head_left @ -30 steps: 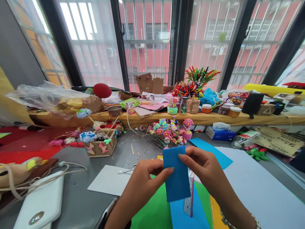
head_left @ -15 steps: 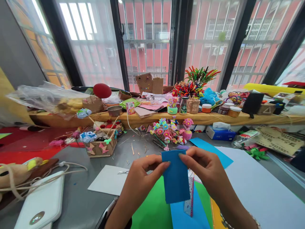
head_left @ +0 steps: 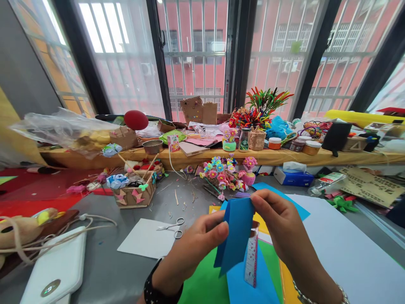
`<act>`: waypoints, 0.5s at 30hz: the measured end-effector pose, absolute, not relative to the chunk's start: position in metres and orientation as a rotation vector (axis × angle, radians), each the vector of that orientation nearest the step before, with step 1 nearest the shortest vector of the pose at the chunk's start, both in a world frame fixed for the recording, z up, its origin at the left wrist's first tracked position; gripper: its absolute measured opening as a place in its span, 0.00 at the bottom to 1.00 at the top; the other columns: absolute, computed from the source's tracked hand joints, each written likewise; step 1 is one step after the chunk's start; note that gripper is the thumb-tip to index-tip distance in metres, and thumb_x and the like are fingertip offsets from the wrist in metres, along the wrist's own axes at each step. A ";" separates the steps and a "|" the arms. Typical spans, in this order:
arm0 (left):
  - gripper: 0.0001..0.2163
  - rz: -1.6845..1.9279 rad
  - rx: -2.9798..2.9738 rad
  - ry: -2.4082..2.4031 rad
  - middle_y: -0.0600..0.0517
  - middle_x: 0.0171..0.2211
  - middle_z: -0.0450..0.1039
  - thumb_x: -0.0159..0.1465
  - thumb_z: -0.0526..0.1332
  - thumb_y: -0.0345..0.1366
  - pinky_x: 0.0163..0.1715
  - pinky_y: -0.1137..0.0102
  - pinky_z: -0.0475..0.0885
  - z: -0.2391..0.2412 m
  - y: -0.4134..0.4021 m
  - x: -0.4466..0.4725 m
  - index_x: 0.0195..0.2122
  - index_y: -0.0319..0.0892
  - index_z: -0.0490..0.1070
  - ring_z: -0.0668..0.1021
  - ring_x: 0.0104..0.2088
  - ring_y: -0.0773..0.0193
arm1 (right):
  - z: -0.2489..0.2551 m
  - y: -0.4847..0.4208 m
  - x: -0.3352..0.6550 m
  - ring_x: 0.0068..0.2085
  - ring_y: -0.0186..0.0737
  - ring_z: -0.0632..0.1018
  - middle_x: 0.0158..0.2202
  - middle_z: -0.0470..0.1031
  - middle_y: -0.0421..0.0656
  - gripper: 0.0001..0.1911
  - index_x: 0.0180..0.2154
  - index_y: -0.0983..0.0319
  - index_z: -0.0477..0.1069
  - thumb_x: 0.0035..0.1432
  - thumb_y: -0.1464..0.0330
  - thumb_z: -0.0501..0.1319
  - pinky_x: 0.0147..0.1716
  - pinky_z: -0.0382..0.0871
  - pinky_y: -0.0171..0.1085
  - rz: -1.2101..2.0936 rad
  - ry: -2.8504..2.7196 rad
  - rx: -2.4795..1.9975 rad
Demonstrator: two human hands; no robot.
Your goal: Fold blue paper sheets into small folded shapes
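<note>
The folded blue paper (head_left: pixel 238 232) is held up in front of the person, between both hands and above the gray surface (head_left: pixel 101 270), its two flaps parted at the bottom. The right hand (head_left: pixel 275 215) pinches the top right corner between thumb and fingers. The left hand (head_left: pixel 202 242) is closed on the left edge, thumb in front and index finger running behind, though its fingertips are partly hidden and the exact grip is hard to make out. Below the paper, a patterned ruler (head_left: pixel 251 264) lies on a blue sheet (head_left: pixel 265 280), with green paper (head_left: pixel 204 283) underneath. Left of these, the scissors (head_left: pixel 179 228) rest partly on a white sheet (head_left: pixel 144 238). Farther back stand a cardboard basket (head_left: pixel 136 198) and a bunch of colorful flowers (head_left: pixel 221 173).
</note>
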State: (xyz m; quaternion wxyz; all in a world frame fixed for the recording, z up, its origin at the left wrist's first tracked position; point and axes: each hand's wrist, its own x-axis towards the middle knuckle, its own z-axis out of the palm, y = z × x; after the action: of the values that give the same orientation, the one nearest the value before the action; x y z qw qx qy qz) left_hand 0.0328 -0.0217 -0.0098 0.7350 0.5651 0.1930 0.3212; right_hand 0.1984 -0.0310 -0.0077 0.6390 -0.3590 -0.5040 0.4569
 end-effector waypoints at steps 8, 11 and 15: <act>0.21 0.746 1.090 0.408 0.46 0.35 0.75 0.54 0.59 0.49 0.37 0.66 0.69 -0.016 -0.026 0.043 0.42 0.38 0.70 0.77 0.34 0.59 | -0.007 -0.032 0.194 0.17 0.29 0.69 0.20 0.66 0.35 0.11 0.32 0.59 0.68 0.54 0.59 0.56 0.14 0.66 0.29 1.342 -1.147 -0.715; 0.17 0.933 1.272 0.762 0.48 0.33 0.75 0.55 0.59 0.44 0.36 0.68 0.68 -0.016 -0.026 0.046 0.42 0.39 0.70 0.75 0.35 0.60 | -0.008 -0.031 0.195 0.40 0.40 0.73 0.39 0.72 0.44 0.26 0.45 0.59 0.66 0.49 0.50 0.56 0.39 0.69 0.36 1.095 -1.334 -0.730; 0.15 1.124 1.566 0.964 0.50 0.42 0.72 0.56 0.59 0.40 0.41 0.68 0.64 -0.011 -0.029 0.048 0.43 0.43 0.68 0.71 0.41 0.59 | -0.004 -0.037 0.193 0.49 0.45 0.68 0.48 0.68 0.44 0.31 0.50 0.57 0.61 0.45 0.54 0.62 0.45 0.64 0.39 0.898 -1.495 -0.927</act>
State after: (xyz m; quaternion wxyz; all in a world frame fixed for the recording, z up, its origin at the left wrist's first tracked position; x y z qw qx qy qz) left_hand 0.0482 -0.0286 -0.0109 0.4733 0.6400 0.3939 0.4595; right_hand 0.1925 -0.0375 -0.0037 0.5507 -0.3916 -0.6320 0.3794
